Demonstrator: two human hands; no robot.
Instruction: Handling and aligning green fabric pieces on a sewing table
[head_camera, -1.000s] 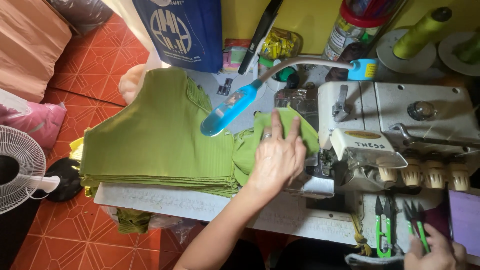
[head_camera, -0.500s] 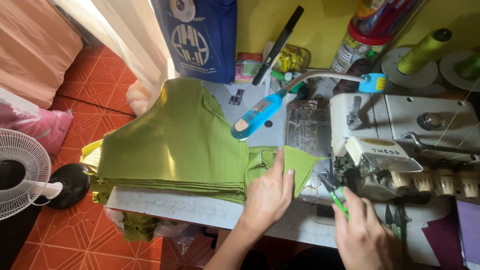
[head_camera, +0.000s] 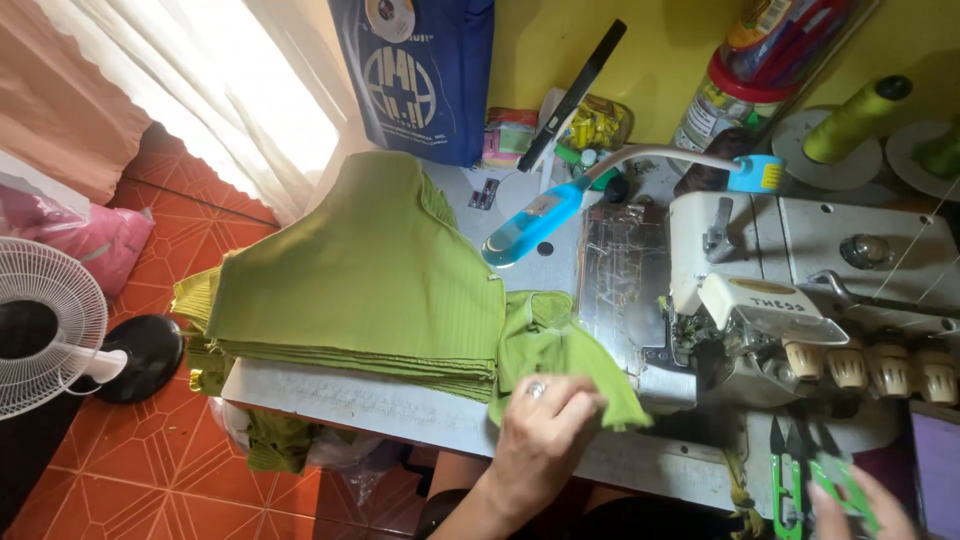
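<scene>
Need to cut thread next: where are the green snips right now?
In the head view, bottom right: the green snips lie beside the right hand, below the sewing machine.
</scene>
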